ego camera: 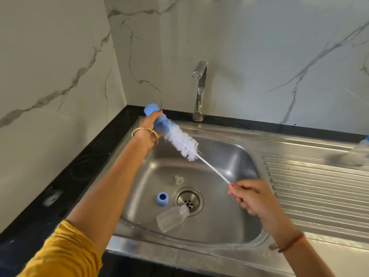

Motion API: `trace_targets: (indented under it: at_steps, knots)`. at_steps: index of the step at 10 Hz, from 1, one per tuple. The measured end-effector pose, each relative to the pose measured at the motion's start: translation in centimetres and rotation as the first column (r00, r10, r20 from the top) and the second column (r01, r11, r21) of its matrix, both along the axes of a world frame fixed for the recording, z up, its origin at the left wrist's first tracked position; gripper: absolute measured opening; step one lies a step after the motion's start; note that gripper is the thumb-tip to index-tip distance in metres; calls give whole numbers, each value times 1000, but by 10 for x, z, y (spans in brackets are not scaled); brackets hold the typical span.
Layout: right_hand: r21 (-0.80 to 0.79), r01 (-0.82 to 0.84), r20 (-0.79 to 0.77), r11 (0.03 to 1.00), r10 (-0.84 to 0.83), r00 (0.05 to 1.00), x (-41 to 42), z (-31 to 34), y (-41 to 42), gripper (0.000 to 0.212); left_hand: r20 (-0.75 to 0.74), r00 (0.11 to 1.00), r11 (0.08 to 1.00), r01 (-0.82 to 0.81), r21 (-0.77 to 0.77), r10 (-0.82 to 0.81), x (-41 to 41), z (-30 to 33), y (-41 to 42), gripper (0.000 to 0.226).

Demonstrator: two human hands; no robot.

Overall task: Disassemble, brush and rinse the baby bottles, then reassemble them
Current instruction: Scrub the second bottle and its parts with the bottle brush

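While the left hand [148, 124] is raised over the back left corner of the steel sink [219, 232], its fingers [157, 113] are curled tight round a blue bottle cap [154, 114], and the white bristle head of a bottle brush [180, 141] sticks out of the cap's open end, slanting down toward the right. At the other end of the brush, the right hand [251, 196] pinches the thin white stem between thumb and fingertips above the right side of the basin. Down in the basin, a clear baby bottle [172, 217] lies on its side with its open neck resting at the edge of the drain [188, 198]. Just left of the drain sits a blue screw ring [162, 198], and a clear teat [179, 179] lies a little behind the drain, apart from both. Another bottle [361, 150], blurred, stands at the far right on the ribbed draining board [319, 186]. Behind the sink, a chrome tap [199, 88] rises from the dark tabletop [79, 166].
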State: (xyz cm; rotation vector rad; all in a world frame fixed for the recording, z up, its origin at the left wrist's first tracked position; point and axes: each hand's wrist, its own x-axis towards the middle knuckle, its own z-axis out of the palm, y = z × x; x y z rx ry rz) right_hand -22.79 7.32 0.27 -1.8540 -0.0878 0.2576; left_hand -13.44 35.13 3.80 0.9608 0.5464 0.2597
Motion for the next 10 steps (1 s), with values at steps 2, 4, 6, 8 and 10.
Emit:
trace_targets:
  at_steps: [2,4,6,8,10]
  knots:
    - [315,-13,-500,949,178,848,1,-1,2,24,92,996,988,27,-149,-13,-2,4,2,19]
    - [-492,432,722,756,77,688,2,-13,2,14,6,984,982,-179,-61,179,6,2,5,39]
    - [-112,-19,-15,994,17,1000,6,-10,-1,22,75,996,991,-33,-126,43,3,0,7,27]
    - [188,-138,-423,972,207,882,-2,-7,11,32,91,992,986,-75,-151,89,5,3,13,35]
    - [-537,303,590,788,93,802,-5,-24,15,15,47,988,989,-144,-21,145,8,-5,13,37]
